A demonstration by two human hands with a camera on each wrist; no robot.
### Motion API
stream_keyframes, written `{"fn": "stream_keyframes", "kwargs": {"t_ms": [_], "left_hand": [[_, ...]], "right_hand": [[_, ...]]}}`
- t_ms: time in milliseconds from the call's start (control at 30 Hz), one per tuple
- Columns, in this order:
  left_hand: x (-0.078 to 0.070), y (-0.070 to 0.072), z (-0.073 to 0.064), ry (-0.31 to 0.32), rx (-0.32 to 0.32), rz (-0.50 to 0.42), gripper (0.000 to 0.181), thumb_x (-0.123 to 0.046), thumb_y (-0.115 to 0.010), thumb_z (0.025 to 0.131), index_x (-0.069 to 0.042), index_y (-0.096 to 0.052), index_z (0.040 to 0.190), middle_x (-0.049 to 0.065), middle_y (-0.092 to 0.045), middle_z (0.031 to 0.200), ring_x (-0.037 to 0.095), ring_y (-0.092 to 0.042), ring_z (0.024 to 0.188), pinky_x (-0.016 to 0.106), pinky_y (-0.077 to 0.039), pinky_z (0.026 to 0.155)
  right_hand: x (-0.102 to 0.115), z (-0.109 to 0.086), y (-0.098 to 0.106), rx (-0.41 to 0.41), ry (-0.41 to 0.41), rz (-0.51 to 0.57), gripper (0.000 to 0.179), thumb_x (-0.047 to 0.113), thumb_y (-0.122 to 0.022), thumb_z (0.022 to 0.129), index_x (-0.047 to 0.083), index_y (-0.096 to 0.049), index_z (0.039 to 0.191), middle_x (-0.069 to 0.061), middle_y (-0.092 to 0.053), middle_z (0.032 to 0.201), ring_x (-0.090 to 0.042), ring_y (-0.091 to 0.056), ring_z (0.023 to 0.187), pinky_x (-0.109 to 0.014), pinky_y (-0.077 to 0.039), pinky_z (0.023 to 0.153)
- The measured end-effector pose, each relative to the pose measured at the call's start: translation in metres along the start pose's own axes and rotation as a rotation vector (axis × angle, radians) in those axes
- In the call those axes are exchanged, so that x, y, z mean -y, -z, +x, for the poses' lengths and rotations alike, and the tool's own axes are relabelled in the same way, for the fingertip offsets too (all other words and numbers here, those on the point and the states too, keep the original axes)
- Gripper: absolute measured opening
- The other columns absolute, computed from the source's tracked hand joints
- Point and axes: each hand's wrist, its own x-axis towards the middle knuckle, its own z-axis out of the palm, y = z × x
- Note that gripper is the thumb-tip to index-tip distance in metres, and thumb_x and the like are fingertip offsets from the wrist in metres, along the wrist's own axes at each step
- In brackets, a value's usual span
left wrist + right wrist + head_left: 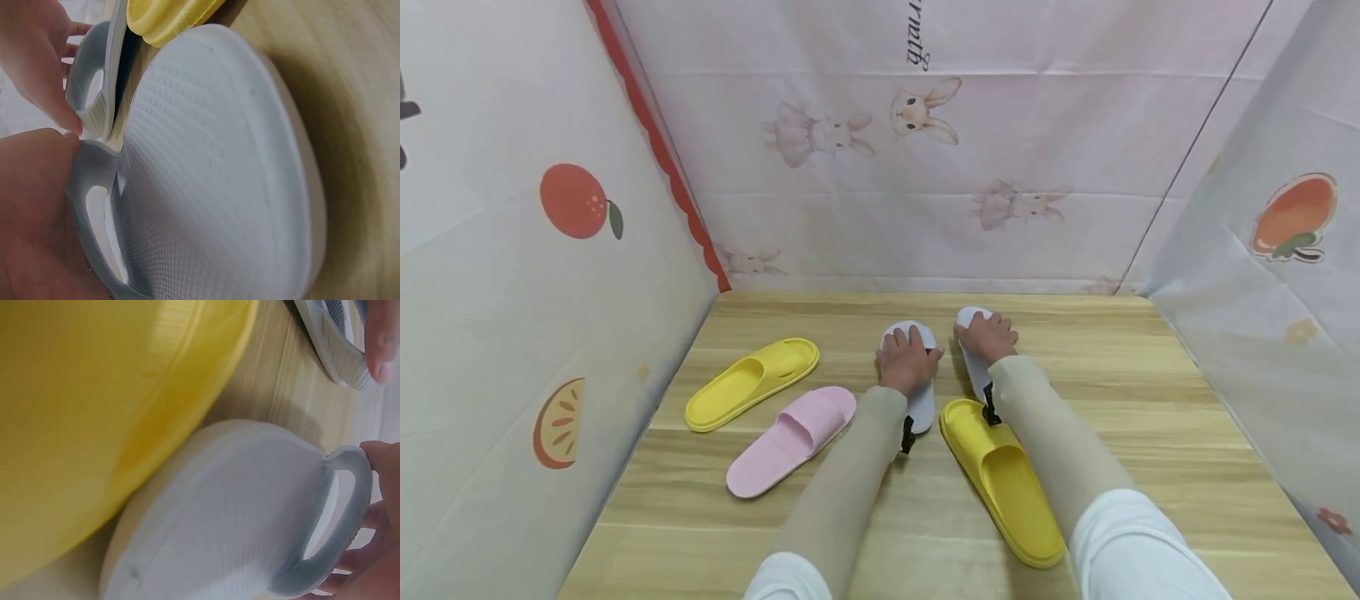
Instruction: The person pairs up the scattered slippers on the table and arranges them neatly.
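Note:
Two light grey-white slippers lie side by side on the wooden surface in the head view. My left hand (908,362) grips the upper of the left white slipper (922,408), fingers spread over its front. The left wrist view shows that slipper's textured footbed (212,156) and open-toed strap (81,187) against the hand. My right hand (988,336) grips the toe end of the right white slipper (973,372); the right wrist view shows its fingers about the strap (325,562). Just behind this slipper's heel is a yellow slipper (1026,504), toe pointing away.
A second yellow slipper (730,396) and a pink slipper (771,458) lie angled to the left on the wooden surface (1150,417). Printed cloth walls stand at the back (880,233), left (475,292) and right (1262,333).

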Motion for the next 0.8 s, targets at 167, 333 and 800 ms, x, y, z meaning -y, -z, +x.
{"fn": "stream_keyframes", "kwargs": {"t_ms": [167, 333, 800], "left_hand": [[-0.002, -0.003, 0.008, 0.013, 0.014, 0.009, 0.082, -0.06, -0.037, 0.103, -0.008, -0.013, 0.162, 0.025, -0.018, 0.163, 0.042, -0.016, 0.151, 0.066, -0.021, 0.116], [-0.002, -0.006, 0.016, 0.019, 0.014, 0.026, 0.081, -0.06, -0.036, 0.103, -0.008, -0.014, 0.162, 0.024, -0.019, 0.163, 0.041, -0.017, 0.151, 0.065, -0.023, 0.116], [0.002, -0.009, 0.043, 0.05, 0.063, 0.059, 0.085, -0.064, -0.034, 0.102, -0.011, -0.007, 0.163, 0.023, -0.014, 0.165, 0.04, -0.014, 0.153, 0.065, -0.023, 0.116]], "right_hand": [[0.002, 0.004, -0.003, -0.008, -0.01, 0.006, 0.073, 0.051, -0.038, 0.103, -0.007, -0.035, 0.148, -0.039, -0.039, 0.137, -0.053, -0.039, 0.125, -0.066, -0.035, 0.101], [0.006, 0.005, -0.002, -0.017, -0.013, 0.034, 0.073, 0.051, -0.04, 0.102, -0.007, -0.036, 0.147, -0.039, -0.039, 0.136, -0.052, -0.039, 0.123, -0.066, -0.035, 0.1], [0.019, 0.006, 0.004, 0.017, 0.007, 0.059, 0.066, 0.042, -0.025, 0.103, -0.007, -0.039, 0.145, -0.039, -0.037, 0.14, -0.054, -0.034, 0.128, -0.067, -0.031, 0.103]]}}
